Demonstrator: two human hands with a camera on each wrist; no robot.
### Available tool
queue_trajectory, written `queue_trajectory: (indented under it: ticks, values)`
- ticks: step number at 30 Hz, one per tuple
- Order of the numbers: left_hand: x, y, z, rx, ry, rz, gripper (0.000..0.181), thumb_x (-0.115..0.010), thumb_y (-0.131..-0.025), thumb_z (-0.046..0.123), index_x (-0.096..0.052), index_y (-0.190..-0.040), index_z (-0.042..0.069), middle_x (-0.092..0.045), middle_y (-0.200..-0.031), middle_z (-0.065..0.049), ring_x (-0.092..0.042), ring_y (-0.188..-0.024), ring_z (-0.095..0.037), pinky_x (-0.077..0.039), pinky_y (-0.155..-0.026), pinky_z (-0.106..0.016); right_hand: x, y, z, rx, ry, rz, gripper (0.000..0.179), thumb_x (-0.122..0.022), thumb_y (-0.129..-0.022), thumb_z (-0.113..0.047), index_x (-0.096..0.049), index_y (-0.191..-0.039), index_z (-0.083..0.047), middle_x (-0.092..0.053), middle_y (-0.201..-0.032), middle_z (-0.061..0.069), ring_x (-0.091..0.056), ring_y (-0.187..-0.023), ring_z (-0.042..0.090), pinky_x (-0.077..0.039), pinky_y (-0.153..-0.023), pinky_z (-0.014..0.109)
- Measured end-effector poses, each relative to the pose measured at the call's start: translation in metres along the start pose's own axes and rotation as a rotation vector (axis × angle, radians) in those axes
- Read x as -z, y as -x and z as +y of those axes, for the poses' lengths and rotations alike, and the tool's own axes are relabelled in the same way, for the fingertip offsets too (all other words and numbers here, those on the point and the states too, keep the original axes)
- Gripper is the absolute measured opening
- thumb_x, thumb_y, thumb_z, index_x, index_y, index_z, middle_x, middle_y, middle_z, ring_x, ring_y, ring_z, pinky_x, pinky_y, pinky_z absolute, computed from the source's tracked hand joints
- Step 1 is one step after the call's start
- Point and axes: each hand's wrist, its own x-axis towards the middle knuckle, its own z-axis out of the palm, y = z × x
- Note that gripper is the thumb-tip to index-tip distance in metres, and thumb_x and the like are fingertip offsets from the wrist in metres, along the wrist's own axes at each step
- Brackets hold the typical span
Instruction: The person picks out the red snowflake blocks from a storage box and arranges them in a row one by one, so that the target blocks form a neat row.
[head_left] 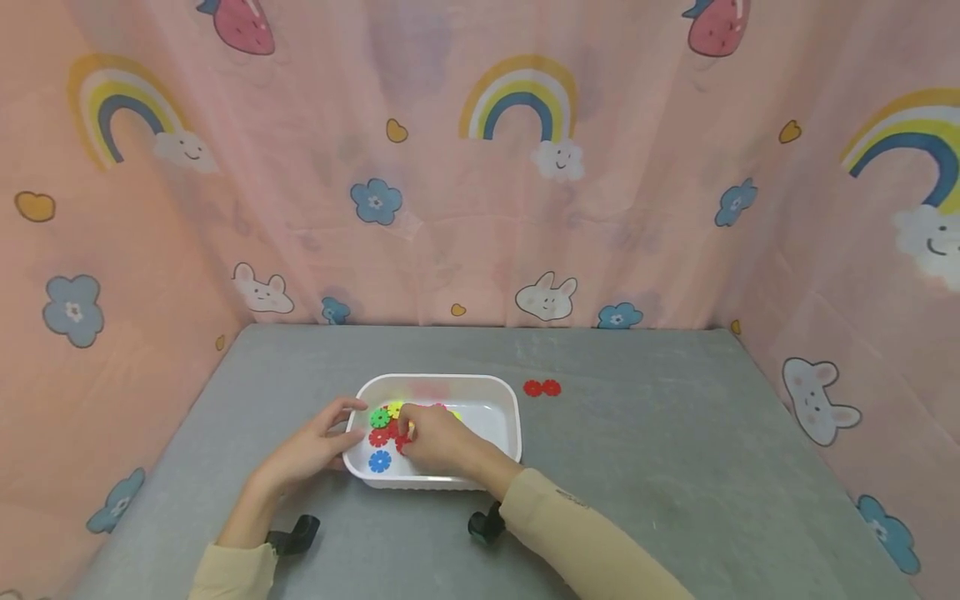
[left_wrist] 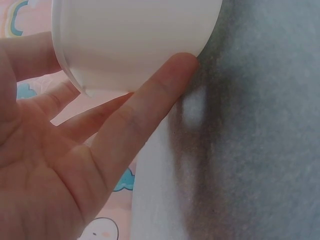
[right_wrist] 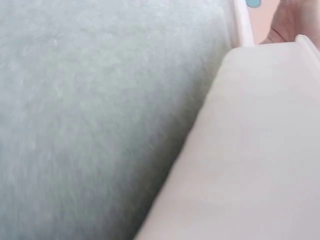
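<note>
A white plastic tray (head_left: 491,437) stands on the table with several small notched plastic discs at its left end. My left hand (head_left: 318,442) grips that end, some fingertips over the rim and others against the outer wall, as the left wrist view shows. My right hand (head_left: 435,440) reaches inside, its fingers bent down among the red discs (head_left: 378,437); I cannot tell whether they pinch one. Around it lie a green disc (head_left: 380,417), a yellow disc (head_left: 396,409) and a blue disc (head_left: 380,461). The right wrist view shows only the tray's outer wall (right_wrist: 250,140) and the table beside it.
Two red discs (head_left: 542,388) lie side by side on the grey table (head_left: 675,450), just right of the tray's far corner. A pink patterned curtain (head_left: 450,250) encloses the table at the back and both sides. Dark straps (head_left: 295,536) sit at the wrists.
</note>
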Motion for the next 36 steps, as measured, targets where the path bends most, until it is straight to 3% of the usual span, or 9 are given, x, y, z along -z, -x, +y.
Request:
queue_trajectory:
  ticks: [6,11,22,29,36]
  values:
    - [0.0,0.0,0.0,0.012,0.003,-0.003,0.053,-0.062,-0.102,0.025,-0.039,-0.148,0.013,-0.023,-0.161,-0.027,-0.045,-0.135,-0.047,-0.057,-0.092,-0.045,0.014,0.01,0.002,0.003,-0.071,0.013,0.023,-0.078,-0.086,-0.012,-0.063,-0.102,-0.018,-0.062,-0.087,-0.007,-0.059,-0.079,0.011,-0.054,-0.07,0.023]
    - [0.0,0.001,0.0,0.016,0.002,-0.009,0.054,-0.062,-0.102,0.026,-0.038,-0.149,0.013,-0.021,-0.162,-0.027,-0.045,-0.135,-0.047,-0.057,-0.093,-0.044,0.027,0.017,0.003,0.049,-0.11,0.035,0.021,-0.075,-0.088,-0.007,-0.062,-0.103,-0.013,-0.061,-0.081,-0.002,-0.059,-0.074,0.014,-0.053,-0.064,0.022]
    - [-0.001,0.002,-0.001,0.012,0.004,-0.007,0.057,-0.064,-0.101,0.028,-0.038,-0.149,0.014,-0.024,-0.161,-0.024,-0.049,-0.132,-0.043,-0.057,-0.093,-0.043,0.055,0.031,0.013,0.087,-0.092,0.092,0.017,-0.073,-0.092,-0.012,-0.061,-0.102,-0.019,-0.06,-0.081,-0.003,-0.059,-0.072,0.015,-0.053,-0.062,0.025]
    - [-0.002,0.001,-0.001,0.018,0.01,-0.006,0.056,-0.064,-0.101,0.027,-0.038,-0.149,0.014,-0.024,-0.161,-0.025,-0.05,-0.131,-0.043,-0.057,-0.093,-0.044,0.072,0.042,0.034,0.13,-0.109,0.201,0.015,-0.072,-0.093,-0.01,-0.064,-0.103,-0.017,-0.06,-0.081,-0.004,-0.058,-0.075,0.016,-0.054,-0.061,0.025]
    - [-0.001,-0.001,0.0,0.03,0.007,-0.004,0.055,-0.062,-0.102,0.027,-0.037,-0.149,0.014,-0.023,-0.161,-0.025,-0.049,-0.132,-0.043,-0.056,-0.094,-0.044,0.087,0.048,0.054,0.09,-0.132,0.284,0.017,-0.074,-0.091,-0.009,-0.065,-0.104,-0.016,-0.061,-0.083,-0.002,-0.058,-0.078,0.018,-0.055,-0.064,0.026]
